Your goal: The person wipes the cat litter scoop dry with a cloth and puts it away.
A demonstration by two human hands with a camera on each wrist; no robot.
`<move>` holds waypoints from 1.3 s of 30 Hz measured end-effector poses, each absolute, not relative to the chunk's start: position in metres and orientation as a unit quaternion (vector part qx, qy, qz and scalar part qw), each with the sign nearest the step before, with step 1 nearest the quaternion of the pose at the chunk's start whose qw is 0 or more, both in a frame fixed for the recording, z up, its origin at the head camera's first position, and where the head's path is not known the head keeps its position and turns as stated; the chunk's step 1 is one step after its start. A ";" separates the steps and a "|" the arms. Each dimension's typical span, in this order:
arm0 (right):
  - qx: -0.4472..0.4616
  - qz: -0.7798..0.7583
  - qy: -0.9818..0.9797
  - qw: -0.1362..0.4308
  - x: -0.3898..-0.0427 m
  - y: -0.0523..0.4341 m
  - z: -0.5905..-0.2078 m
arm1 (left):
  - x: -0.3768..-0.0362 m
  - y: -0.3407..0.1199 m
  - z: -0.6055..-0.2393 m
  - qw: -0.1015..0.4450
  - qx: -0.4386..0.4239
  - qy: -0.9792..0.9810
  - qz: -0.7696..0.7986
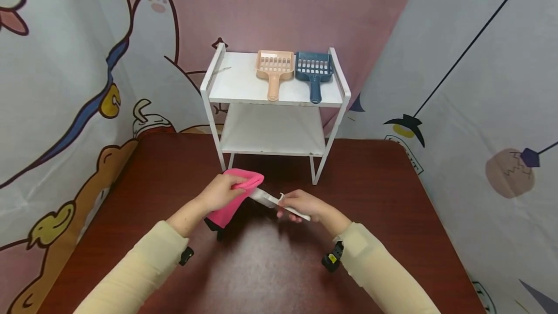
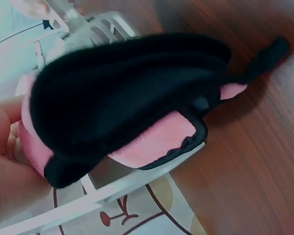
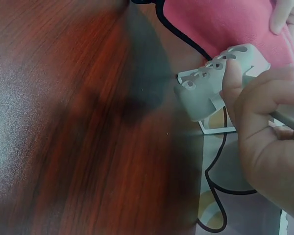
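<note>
My left hand [image 1: 219, 192] pinches a pink cloth item [image 1: 228, 210] with black lining and trim, above the table at the shelf's left front. In the left wrist view its black inside [image 2: 122, 103] gapes, and a dark strap [image 2: 267, 58] sticks out; its exact kind is unclear. My right hand [image 1: 306, 202] grips a white slotted scoop [image 1: 263, 198] by its handle. The scoop's holed head [image 3: 210, 85] reaches close to the pink cloth in the right wrist view; whether they touch, I cannot tell.
Behind the hands stands a white two-tier shelf [image 1: 272, 127]. On its top lie a peach litter scoop [image 1: 273, 81] and a dark blue litter scoop [image 1: 315, 80], handles forward. The red-brown table [image 1: 370, 217] meets cartoon-printed curtains [image 1: 457, 86] at the back and sides.
</note>
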State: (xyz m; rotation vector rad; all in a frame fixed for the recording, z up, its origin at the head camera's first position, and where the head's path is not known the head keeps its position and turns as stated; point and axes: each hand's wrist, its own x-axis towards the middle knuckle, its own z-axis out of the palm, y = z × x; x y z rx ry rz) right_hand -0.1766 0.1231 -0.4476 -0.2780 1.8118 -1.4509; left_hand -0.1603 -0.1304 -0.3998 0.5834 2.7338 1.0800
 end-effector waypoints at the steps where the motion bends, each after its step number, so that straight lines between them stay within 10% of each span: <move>1: -0.112 -0.572 0.711 0.393 -0.176 0.124 -0.447 | -0.161 -0.132 -0.400 0.069 0.187 0.913 0.357; 20: -0.160 -0.584 0.689 0.398 -0.182 0.155 -0.441 | -0.187 -0.184 -0.394 0.060 0.074 0.909 0.405; 39: -0.204 -0.473 0.749 0.417 -0.188 0.164 -0.436 | -0.193 -0.153 -0.375 0.071 0.174 0.898 0.398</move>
